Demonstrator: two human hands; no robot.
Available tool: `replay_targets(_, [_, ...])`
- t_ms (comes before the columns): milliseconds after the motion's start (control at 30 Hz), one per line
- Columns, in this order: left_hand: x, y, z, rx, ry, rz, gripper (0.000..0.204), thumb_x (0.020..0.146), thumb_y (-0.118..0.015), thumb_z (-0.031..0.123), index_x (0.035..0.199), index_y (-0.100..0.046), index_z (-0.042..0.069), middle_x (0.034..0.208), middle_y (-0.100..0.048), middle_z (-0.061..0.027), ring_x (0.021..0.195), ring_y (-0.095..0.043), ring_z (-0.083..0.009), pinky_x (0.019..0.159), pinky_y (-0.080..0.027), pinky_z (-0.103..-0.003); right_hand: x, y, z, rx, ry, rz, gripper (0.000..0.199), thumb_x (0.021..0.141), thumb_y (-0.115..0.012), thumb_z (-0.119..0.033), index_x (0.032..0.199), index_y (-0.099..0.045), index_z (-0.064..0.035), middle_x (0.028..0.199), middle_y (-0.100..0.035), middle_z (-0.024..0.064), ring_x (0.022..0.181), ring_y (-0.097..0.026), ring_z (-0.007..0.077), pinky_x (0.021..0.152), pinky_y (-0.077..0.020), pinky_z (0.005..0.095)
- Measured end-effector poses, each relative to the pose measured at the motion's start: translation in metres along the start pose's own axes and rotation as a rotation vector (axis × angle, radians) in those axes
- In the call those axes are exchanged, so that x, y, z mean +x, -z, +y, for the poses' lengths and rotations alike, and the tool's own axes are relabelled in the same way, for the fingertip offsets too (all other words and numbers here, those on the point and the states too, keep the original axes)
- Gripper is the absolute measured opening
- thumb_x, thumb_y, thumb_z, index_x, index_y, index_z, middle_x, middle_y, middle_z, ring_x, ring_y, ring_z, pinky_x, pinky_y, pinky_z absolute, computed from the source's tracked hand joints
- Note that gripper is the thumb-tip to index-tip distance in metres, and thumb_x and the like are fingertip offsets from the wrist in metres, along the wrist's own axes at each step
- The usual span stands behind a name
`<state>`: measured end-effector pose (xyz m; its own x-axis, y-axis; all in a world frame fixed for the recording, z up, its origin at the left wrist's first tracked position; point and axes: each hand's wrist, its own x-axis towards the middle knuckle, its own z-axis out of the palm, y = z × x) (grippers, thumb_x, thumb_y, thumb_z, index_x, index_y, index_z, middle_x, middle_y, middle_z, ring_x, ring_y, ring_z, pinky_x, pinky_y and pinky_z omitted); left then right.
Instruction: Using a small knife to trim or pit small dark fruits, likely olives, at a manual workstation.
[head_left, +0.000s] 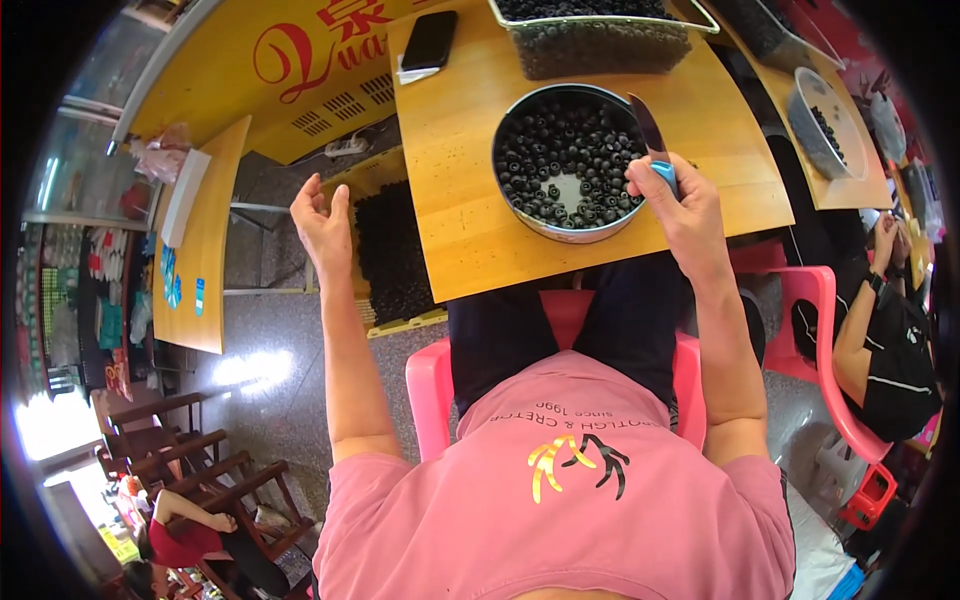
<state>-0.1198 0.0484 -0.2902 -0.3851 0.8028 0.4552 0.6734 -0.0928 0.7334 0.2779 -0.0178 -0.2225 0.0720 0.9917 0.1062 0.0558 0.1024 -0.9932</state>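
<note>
My right hand (685,212) is closed round the blue handle of a knife (650,130), its dark blade pointing up and away over the right rim of a round bowl (585,237). Small, dark, round, seed-like pieces (540,150), several with pale ring marks, lie in the bowl, and part of its pale bottom shows. Off the table's left edge, my left hand (325,225) is raised with thumb and fingers apart; nothing shows in it. Beside and below that hand, a yellow crate (408,325) on the floor holds a mass of dark bits (392,250).
The wooden table (460,230) bears a clear tub (600,50) of dark pieces at the back and a black phone (430,40) at far left. At right, a person (880,340) sits by another table with a translucent bowl (825,125). A pink chair (430,390) is under me.
</note>
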Motion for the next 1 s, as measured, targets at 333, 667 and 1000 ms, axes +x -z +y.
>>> replay_targets(333, [-0.031, -0.052, 0.162, -0.358, -0.505, -0.823, 0.014, 0.087, -0.063, 0.002, 0.1, -0.066, 0.002, 0.09, -0.066, -0.0125, 0.081, -0.066, -0.024, 0.07, -0.052, -0.032, -0.001, 0.01, 0.003, -0.044, -0.034, 0.032, 0.024, 0.093, -0.065, -0.019, 0.102, -0.063, 0.0023, 0.088, -0.064, 0.0033, 0.081, -0.06, 0.0085, 0.076, -0.0471, 0.0223])
replay_targets(667, [-0.041, -0.129, 0.177, 0.46, -0.817, -1.108, 0.016, 0.081, -0.065, 0.019, 0.084, -0.064, 0.003, 0.086, -0.066, -0.0147, 0.085, -0.063, -0.035, 0.071, -0.048, -0.046, -0.007, 0.012, -0.002, -0.04, 0.036, 0.008, 0.022, 0.093, -0.065, -0.021, 0.098, -0.064, 0.0005, 0.079, -0.06, -0.0013, 0.076, -0.054, 0.0054, 0.071, -0.0432, 0.0209])
replay_targets(1000, [-0.045, -0.116, 0.193, -0.952, 0.258, -1.08, 0.019, 0.086, -0.071, 0.014, 0.097, -0.065, 0.0, 0.079, -0.066, -0.0064, 0.071, -0.062, -0.0128, 0.065, -0.049, -0.025, -0.004, -0.001, 0.0, 0.055, 0.049, 0.034, 0.025, 0.091, -0.068, -0.02, 0.105, -0.063, 0.0006, 0.089, -0.063, 0.001, 0.082, -0.057, 0.0056, 0.077, -0.0458, 0.0202])
